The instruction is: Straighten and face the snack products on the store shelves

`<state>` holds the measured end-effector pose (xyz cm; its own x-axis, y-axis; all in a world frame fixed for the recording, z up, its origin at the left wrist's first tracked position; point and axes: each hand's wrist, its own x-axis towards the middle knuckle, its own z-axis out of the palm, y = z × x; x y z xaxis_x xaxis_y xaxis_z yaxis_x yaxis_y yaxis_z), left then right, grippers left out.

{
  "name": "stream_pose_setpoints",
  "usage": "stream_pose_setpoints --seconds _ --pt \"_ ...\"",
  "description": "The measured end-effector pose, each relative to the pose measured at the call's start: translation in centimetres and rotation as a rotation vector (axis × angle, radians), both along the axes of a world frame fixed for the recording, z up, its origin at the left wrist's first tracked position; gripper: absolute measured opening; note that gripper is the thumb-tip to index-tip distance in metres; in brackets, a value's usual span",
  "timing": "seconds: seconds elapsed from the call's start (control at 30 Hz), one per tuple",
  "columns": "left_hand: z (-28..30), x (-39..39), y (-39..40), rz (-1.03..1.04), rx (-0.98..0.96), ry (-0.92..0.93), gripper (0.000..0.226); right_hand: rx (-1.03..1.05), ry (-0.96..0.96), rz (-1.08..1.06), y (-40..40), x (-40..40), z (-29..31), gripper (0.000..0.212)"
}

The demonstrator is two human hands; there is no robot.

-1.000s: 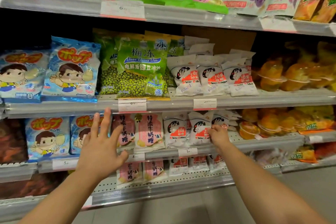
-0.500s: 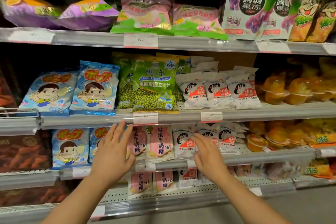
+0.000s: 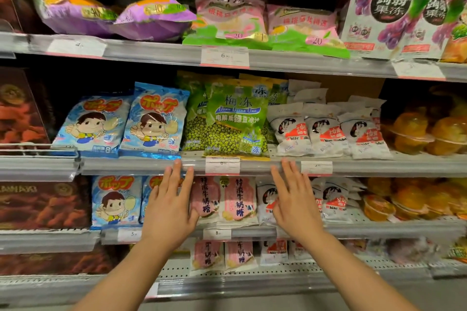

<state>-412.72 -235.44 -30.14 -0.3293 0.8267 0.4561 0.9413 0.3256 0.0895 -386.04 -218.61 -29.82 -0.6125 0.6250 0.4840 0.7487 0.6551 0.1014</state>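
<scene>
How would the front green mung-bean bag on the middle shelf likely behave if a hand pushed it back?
The green mung-bean bag looks like soft, glossy film, so it would probably crumple and slide rather than move stiffly. It stands leaning on the bags behind, so a high push may tip it backward. Its bulging lower half suggests some weight.

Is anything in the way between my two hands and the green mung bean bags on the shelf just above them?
Nothing visible blocks them. The left hand and right hand are open, fingertips up near the shelf rail, and the green mung bean bags sit at the front edge directly above, with open space before them.
</scene>
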Motion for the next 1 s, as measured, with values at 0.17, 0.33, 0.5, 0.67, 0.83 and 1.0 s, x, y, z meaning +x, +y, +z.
stream_pose_setpoints --seconds 0.17,0.33,0.5,0.67,0.83,1.0 --pt "0.0 0.2 0.0 0.000 0.024 -0.019 0.091 -0.027 -0.015 -0.052 -0.8 -0.8 -0.1 0.104" --pt "-0.3 0.6 0.3 -0.008 0.062 -0.056 0.087 -0.024 0.000 -0.053 -0.9 -1.0 -0.2 0.099" --pt "-1.2 0.6 0.8 -0.018 0.131 -0.066 0.088 -0.039 0.080 -0.049 -1.0 -1.5 -0.6 0.095" --pt "-0.9 0.5 0.7 -0.012 0.122 -0.081 0.084 -0.109 0.029 -0.037 -1.4 -1.5 -0.1 0.099" --pt "1.8 1.3 -0.8 0.018 -0.077 -0.176 0.090 -0.427 -0.087 -0.054 -3.3 -0.9 4.3 0.101" --pt "9.6 0.9 -3.0 -0.070 -0.343 -0.461 0.079 -0.868 -0.144 0.056 -3.3 1.6 11.2 0.113"
